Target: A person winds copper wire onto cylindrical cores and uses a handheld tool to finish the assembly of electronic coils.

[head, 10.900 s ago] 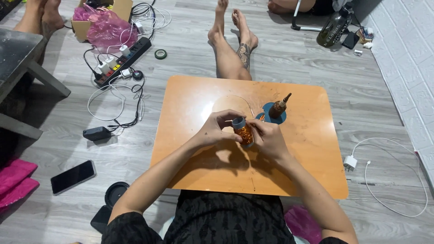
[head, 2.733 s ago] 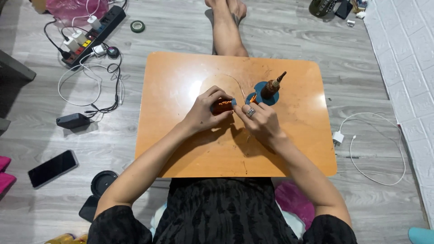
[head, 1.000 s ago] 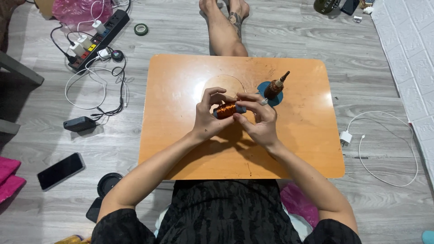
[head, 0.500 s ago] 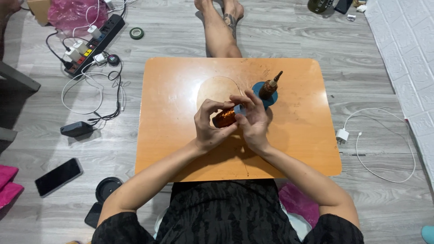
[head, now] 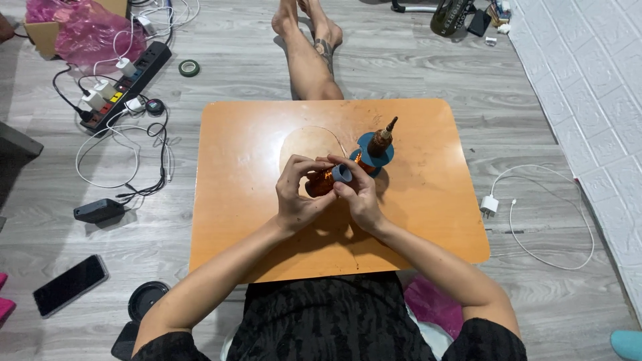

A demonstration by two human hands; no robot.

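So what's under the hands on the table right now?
Both the left hand and right hand hold a copper wire coil with a grey end cap above the orange table. Only bare tabletop and their shadow show beneath; the palms hide the coil's underside.

Floor (head: 414, 60): grey wood-look planks, even soft light, no hard shadows. Low orange table (head: 241, 220) with rounded corners in middle. White brick-pattern wall (head: 588, 87) at right. Black power strip (head: 127, 83) with plugs and tangled cables at upper left, pink plastic bag (head: 87, 37) in cardboard box beside it. Roll of tape (head: 189, 67) near strip. Black phone (head: 70, 285) at lower left. White charger (head: 489, 204) with cable at right.
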